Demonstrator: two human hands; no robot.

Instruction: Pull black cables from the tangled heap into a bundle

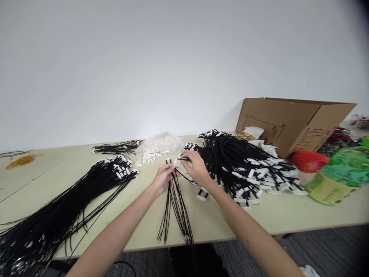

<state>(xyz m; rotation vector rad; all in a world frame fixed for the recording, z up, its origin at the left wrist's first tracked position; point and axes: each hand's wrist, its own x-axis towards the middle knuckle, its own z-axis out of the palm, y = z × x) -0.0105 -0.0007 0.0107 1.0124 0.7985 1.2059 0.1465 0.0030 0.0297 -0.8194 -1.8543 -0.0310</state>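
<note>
Leftmost, yellow-orange bands [21, 161] lie on the table [207, 223], near a thick, long bundle of black cables [83, 192] with white tips, which runs down to the near edge. Behind its upper end lies a smaller cable bundle [118, 147], then a clear plastic bag [170, 144] with small white pieces in and before it. At the middle, the left hand [163, 179] grips a few thin black cords [180, 207], whose lower ends hang toward the table's front edge. Just beside it, the right hand [195, 167] pinches one dark cord near its end, between thumb and fingers. Farther right spreads a big heap of white-tipped cables [227, 154], then a cardboard box [271, 123], a red netted item [309, 161] and a green bottle [334, 179], leaning over.
</note>
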